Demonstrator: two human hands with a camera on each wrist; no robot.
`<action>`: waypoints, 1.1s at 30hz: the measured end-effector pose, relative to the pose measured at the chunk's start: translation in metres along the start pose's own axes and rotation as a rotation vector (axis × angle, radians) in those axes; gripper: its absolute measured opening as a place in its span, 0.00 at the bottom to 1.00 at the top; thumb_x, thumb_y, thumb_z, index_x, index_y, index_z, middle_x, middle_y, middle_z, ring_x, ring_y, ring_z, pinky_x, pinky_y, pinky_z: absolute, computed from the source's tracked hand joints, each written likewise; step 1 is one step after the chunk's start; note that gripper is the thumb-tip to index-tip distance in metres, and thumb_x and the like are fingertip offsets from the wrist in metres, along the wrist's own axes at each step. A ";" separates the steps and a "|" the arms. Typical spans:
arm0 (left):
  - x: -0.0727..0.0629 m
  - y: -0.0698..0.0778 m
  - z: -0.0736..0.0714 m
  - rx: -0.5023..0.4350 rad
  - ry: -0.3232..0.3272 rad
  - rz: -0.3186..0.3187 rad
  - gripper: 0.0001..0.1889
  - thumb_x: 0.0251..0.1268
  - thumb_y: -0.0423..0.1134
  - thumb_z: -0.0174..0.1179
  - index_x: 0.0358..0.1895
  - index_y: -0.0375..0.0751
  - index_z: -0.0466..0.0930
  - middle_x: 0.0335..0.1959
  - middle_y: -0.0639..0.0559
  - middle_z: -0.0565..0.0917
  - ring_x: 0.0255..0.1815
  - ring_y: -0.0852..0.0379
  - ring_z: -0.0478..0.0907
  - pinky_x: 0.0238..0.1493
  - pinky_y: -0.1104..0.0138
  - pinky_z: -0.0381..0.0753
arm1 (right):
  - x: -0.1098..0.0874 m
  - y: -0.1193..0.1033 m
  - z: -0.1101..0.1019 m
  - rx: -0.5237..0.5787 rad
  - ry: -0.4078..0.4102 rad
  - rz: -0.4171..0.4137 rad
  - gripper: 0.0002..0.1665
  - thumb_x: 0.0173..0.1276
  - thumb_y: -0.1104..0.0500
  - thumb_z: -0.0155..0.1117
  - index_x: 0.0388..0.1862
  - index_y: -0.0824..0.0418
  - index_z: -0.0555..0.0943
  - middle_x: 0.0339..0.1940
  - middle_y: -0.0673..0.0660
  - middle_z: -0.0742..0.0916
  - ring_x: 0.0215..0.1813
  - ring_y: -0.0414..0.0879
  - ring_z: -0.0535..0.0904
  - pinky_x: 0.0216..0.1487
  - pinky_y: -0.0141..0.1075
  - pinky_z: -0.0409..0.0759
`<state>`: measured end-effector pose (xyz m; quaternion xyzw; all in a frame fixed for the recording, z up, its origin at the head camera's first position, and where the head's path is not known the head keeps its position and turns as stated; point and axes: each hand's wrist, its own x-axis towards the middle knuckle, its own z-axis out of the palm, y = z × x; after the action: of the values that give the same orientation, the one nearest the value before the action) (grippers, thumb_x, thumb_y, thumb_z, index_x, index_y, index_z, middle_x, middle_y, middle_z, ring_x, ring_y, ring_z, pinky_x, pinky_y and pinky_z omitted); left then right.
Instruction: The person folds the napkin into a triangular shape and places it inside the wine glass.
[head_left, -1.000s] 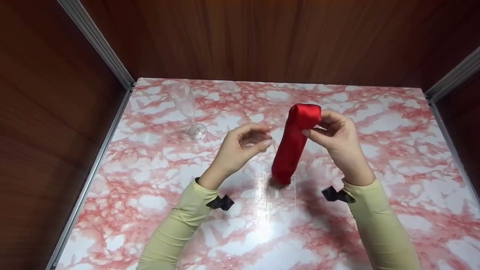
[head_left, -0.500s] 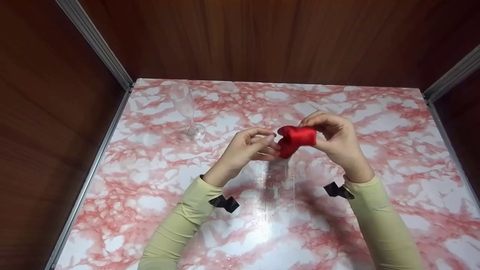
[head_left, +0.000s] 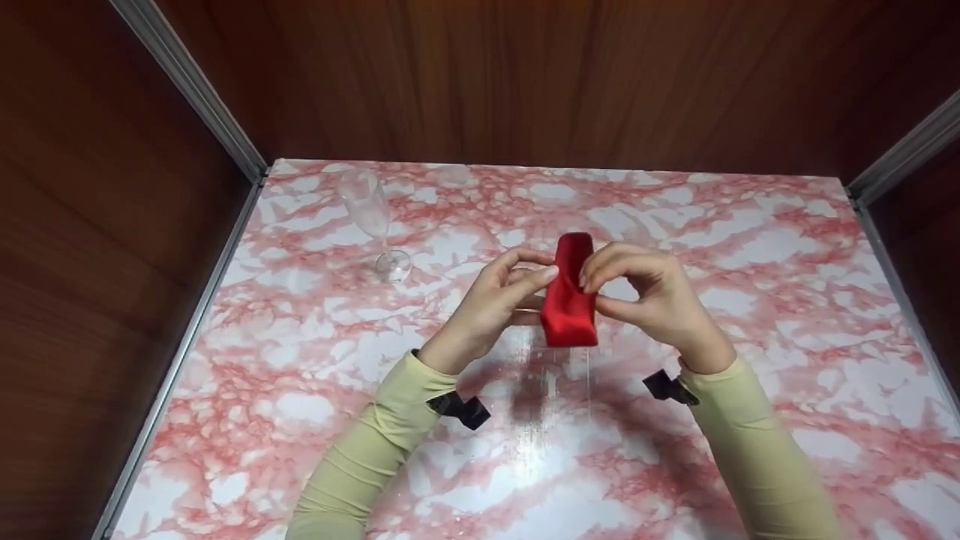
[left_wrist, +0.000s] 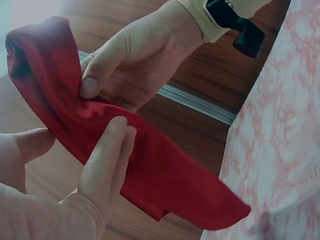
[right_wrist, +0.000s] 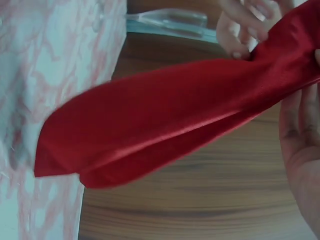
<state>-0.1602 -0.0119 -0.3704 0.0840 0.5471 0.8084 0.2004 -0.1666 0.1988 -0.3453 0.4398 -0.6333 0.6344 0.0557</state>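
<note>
A folded strip of red satin cloth hangs between both hands, raised above the table. Its long loose end slants down toward the tabletop in the right wrist view, with layers parting along the lower edge. My left hand holds the cloth's left edge, thumb at the near side and fingers reaching behind. Those fingers lie nearly straight against the fabric in the left wrist view. My right hand pinches the opposite edge about mid-length; its thumb presses into the satin.
A clear champagne flute stands at the back left of the red-and-white marbled table. Dark wood panels with metal edge strips enclose the back and sides. Black wrist cameras sit on both yellow-green sleeves.
The cloth has turned in the hands, its folded end swinging from the far side toward the near side. My left hand has moved right and taken its edge; the flute has not moved.
</note>
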 end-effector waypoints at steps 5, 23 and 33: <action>0.000 -0.001 0.001 0.011 0.018 0.008 0.18 0.63 0.33 0.61 0.55 0.35 0.72 0.38 0.44 0.80 0.33 0.52 0.82 0.35 0.60 0.83 | 0.000 -0.002 0.003 -0.009 -0.041 0.010 0.15 0.49 0.85 0.64 0.31 0.71 0.82 0.33 0.64 0.83 0.44 0.51 0.78 0.51 0.37 0.77; 0.003 -0.007 0.001 0.009 0.103 0.087 0.19 0.56 0.25 0.65 0.53 0.31 0.76 0.41 0.41 0.80 0.33 0.54 0.82 0.37 0.57 0.83 | -0.020 0.026 -0.006 0.034 0.033 0.227 0.17 0.51 0.84 0.64 0.41 0.76 0.80 0.43 0.65 0.82 0.50 0.53 0.76 0.57 0.40 0.73; 0.002 -0.014 -0.004 0.015 0.137 0.159 0.21 0.55 0.23 0.65 0.54 0.29 0.77 0.41 0.41 0.79 0.36 0.52 0.82 0.35 0.61 0.83 | -0.026 0.026 -0.009 0.081 0.021 0.362 0.21 0.55 0.80 0.65 0.49 0.75 0.77 0.47 0.70 0.79 0.52 0.56 0.77 0.58 0.47 0.73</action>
<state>-0.1601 -0.0095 -0.3847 0.0730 0.5573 0.8213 0.0972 -0.1719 0.2141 -0.3796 0.3138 -0.6753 0.6637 -0.0707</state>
